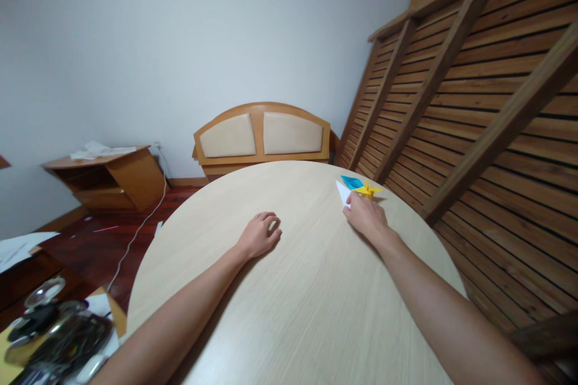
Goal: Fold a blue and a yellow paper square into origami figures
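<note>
A low wooden cabinet [111, 177] is standing against the far wall with its shelf opening facing the room; papers [102, 150] are lying on its top, and what sits inside is too dark to tell. A padded headboard [262, 135] is leaning behind the round pale surface [289, 289], and a slatted wooden frame [469, 102] is rising along the right. Nothing is lying between the two arms.

The right hand [368, 216] is resting near the far right edge, its grip pinching the near corner of a white folded paper [342, 192]. Just beyond it, a blue folded paper [351, 181] and a yellow folded paper [368, 190] are lying close together. The left hand [259, 234] is lying loosely curled, its grip holding nothing.
</note>
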Available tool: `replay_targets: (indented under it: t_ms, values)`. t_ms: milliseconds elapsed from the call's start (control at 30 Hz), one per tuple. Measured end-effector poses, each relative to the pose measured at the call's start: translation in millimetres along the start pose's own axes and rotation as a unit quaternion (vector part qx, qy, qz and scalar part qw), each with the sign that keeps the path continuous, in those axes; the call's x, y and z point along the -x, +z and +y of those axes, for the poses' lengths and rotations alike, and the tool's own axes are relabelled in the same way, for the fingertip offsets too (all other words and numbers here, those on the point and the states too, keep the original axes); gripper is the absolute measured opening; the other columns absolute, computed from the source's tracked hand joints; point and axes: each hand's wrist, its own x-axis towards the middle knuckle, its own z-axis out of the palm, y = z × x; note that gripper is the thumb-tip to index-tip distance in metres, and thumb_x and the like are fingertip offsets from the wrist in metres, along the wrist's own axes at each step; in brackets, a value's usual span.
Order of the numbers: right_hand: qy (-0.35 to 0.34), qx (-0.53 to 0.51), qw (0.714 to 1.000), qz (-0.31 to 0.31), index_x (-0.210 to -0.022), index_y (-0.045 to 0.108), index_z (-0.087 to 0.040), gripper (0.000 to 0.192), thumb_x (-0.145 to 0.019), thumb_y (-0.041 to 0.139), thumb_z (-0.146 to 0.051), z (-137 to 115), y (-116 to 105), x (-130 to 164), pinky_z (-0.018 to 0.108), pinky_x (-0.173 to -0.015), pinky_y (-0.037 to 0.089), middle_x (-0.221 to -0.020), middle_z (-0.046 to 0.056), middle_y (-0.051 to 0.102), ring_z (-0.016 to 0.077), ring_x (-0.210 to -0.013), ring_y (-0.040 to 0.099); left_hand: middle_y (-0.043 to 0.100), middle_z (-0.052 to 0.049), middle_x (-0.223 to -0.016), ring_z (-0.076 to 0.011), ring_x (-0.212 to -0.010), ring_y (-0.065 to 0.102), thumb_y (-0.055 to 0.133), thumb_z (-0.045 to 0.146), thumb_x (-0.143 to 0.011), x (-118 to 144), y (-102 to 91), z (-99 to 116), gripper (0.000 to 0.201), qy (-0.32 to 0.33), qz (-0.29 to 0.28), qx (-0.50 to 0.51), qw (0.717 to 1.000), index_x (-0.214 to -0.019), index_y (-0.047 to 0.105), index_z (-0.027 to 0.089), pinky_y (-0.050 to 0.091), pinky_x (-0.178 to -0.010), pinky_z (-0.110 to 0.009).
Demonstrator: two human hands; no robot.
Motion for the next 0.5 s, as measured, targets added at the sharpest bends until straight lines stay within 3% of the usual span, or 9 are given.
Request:
replay_targets:
  t_ms: [100, 200, 367, 500]
  values:
    - [-0.14, -0.093, 0.986, 0.0, -0.113, 0.061, -0.019, 0.026, -0.091, 0.054, -0.03, -12, 11, 6, 0.034, -0.081, 0.048, -0.105, 0.011, 0.072, 0.0249, -0.096, 0.066, 0.058, -0.013, -0.137, -0.0274, -0.129, 0.05, 0.057, 0.035, -0.09, 2, 0.4, 5, 0.037, 0.019, -0.019, -0.008, 1.0, -0.123, 0.063, 0.018, 0.037, -0.113, -0.043]
    - [-0.266, -0.163, 0.95, -0.021, -0.124, 0.059, -0.016, 0.04, -0.092, 0.056, -0.039, -28, 23, 17, 0.036, -0.098, 0.044, -0.123, 0.013, 0.066, 0.0254, -0.114, 0.06, 0.053, -0.013, -0.143, -0.0285, -0.135, 0.045, 0.057, 0.04, -0.091, 4, 0.2, 10, 0.046, 0.028, -0.04, -0.016, 0.999, -0.132, 0.059, 0.018, 0.033, -0.116, -0.046]
    - [-0.306, -0.17, 0.931, -0.1, -0.145, 0.047, -0.019, 0.066, -0.093, 0.048, -0.06, -44, 39, 29, 0.045, -0.117, 0.026, -0.153, 0.013, 0.043, 0.0293, -0.142, 0.035, 0.046, -0.015, -0.15, -0.0307, -0.141, 0.038, 0.054, 0.046, -0.093, 8, -0.6, 13, 0.055, 0.037, -0.072, -0.021, 0.997, -0.14, 0.053, 0.018, 0.029, -0.117, -0.048]
    - [-0.303, -0.158, 0.926, -0.163, -0.153, 0.036, -0.021, 0.078, -0.091, 0.041, -0.07, -45, 43, 30, 0.051, -0.121, 0.012, -0.162, 0.01, 0.026, 0.0306, -0.15, 0.018, 0.04, -0.015, -0.154, -0.033, -0.144, 0.033, 0.052, 0.048, -0.094, 8, 0.1, 12, 0.058, 0.035, -0.089, -0.018, 0.995, -0.143, 0.05, 0.019, 0.028, -0.117, -0.051]
